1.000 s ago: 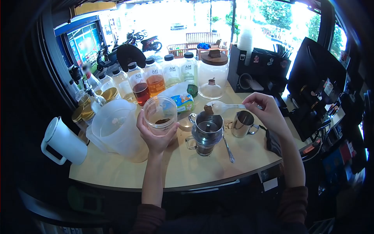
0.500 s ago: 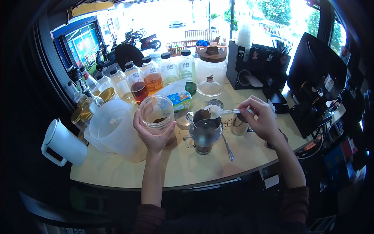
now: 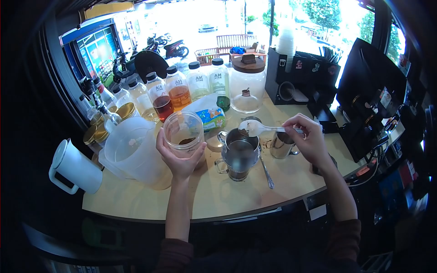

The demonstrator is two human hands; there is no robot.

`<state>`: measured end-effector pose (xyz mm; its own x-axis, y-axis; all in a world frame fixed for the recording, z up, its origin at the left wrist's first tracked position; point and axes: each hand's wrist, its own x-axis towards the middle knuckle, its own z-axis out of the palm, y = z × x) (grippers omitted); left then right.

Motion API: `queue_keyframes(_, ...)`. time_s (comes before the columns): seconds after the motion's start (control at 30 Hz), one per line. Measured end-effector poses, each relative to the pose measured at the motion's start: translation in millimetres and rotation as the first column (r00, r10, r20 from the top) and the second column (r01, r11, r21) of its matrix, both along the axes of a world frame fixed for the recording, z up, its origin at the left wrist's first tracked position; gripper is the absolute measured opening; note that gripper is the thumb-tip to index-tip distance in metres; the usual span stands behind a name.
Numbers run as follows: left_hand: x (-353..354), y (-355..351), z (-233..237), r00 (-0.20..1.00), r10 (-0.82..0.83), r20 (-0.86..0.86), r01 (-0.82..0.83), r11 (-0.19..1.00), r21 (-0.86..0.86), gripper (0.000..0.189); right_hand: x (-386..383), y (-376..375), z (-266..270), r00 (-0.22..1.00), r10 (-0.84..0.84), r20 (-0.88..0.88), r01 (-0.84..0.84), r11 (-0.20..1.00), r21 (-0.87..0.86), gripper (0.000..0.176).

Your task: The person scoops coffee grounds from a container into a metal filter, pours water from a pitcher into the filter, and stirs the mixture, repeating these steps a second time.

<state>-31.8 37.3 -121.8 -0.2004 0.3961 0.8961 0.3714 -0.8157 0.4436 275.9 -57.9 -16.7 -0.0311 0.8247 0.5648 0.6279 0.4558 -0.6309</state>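
My left hand [image 3: 180, 159] is wrapped round a clear plastic jar [image 3: 183, 129], tilted toward me, with some brown powder at its bottom. My right hand [image 3: 308, 139] pinches the handle of a white plastic spoon [image 3: 255, 128]. The spoon's bowl, with brown powder on it, is over a metal cup or filter [image 3: 241, 152] that rests on a glass mug [image 3: 238, 174]. A metal spoon [image 3: 266, 172] lies on the table to the right of the mug. Beyond it stands a metal pitcher [image 3: 281, 146].
Large translucent tubs [image 3: 132, 150] and a white jug [image 3: 75, 166] stand at the left. Bottles [image 3: 178, 91], a tissue pack [image 3: 211, 118] and a wood-lidded jar [image 3: 246, 86] line the back. A black monitor [image 3: 371, 86] is at the right of the table [image 3: 205, 202].
The white spoon has tipped and moved slightly right with my right hand, and the brown powder in its bowl is much less. My left hand and the jar have barely moved.
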Motion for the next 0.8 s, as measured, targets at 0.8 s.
queue_keyframes(0.8,1,-2,1,1.0,-0.028,0.009,0.028,1.0,-0.004,0.109,-21,-7,18,0.953,-0.076,0.295,-0.04,0.928,0.371,0.008)
